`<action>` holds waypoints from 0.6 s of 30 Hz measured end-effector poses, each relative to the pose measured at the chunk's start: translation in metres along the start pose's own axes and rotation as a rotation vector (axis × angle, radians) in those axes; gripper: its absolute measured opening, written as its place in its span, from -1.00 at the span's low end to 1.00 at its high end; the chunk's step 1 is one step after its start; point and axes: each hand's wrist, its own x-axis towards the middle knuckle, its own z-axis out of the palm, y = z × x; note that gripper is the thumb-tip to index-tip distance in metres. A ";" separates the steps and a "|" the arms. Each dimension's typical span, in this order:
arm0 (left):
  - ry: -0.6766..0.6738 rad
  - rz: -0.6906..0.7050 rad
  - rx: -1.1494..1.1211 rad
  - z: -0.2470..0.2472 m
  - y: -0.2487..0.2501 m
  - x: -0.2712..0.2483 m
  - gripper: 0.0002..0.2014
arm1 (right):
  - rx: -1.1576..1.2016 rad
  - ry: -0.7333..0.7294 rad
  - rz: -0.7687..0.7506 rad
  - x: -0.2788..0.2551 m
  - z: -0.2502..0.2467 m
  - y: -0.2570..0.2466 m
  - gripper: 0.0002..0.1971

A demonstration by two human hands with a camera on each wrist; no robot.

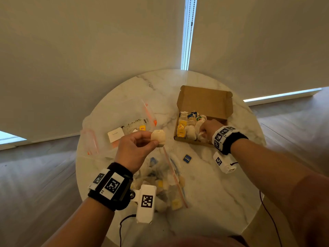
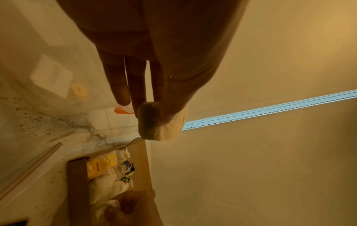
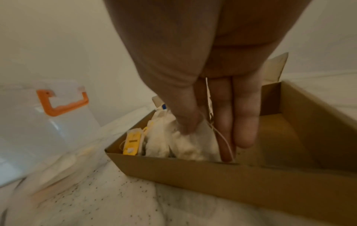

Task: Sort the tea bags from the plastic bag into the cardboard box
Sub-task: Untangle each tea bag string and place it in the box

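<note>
My left hand (image 1: 154, 140) is raised over the table's middle and pinches a pale tea bag (image 1: 158, 138) between thumb and fingers; the left wrist view shows that tea bag (image 2: 162, 123) at my fingertips (image 2: 142, 105). My right hand (image 1: 204, 130) reaches into the open cardboard box (image 1: 204, 102). Thumb and fingers (image 3: 245, 130) close on a white tea bag (image 3: 191, 142), its string trailing along a finger. Several tea bags (image 1: 189, 128) with yellow and blue tags fill the box's left part. The clear plastic bag (image 1: 165, 189) holding more tea bags lies near me, partly under my left wrist.
The round marble table (image 1: 213, 193) carries a clear lidded container (image 1: 124, 113) with an orange latch (image 3: 61, 104) at the left, a white card (image 1: 115, 134) beside it, and a loose blue tag (image 1: 187, 158). Tea specks dot the table top. The box's right half (image 3: 280, 137) is bare cardboard.
</note>
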 end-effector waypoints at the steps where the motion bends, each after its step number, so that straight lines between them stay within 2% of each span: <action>1: 0.002 -0.002 -0.002 0.000 -0.001 0.001 -0.81 | 0.001 -0.008 -0.012 0.001 0.001 -0.002 -0.73; 6: 0.005 0.001 -0.016 0.001 -0.003 0.003 -0.78 | 0.090 0.098 -0.029 0.005 0.006 -0.003 -0.77; 10: -0.001 -0.004 -0.017 0.001 -0.003 0.003 -0.79 | 0.111 0.072 0.004 0.002 0.008 0.002 -0.73; 15: 0.002 0.010 -0.015 0.002 -0.002 0.000 -0.82 | 0.136 0.066 0.047 -0.003 0.005 0.013 -0.52; 18: 0.013 0.021 -0.004 0.004 -0.001 -0.002 -0.84 | 0.171 0.082 0.051 -0.006 0.003 0.020 -0.54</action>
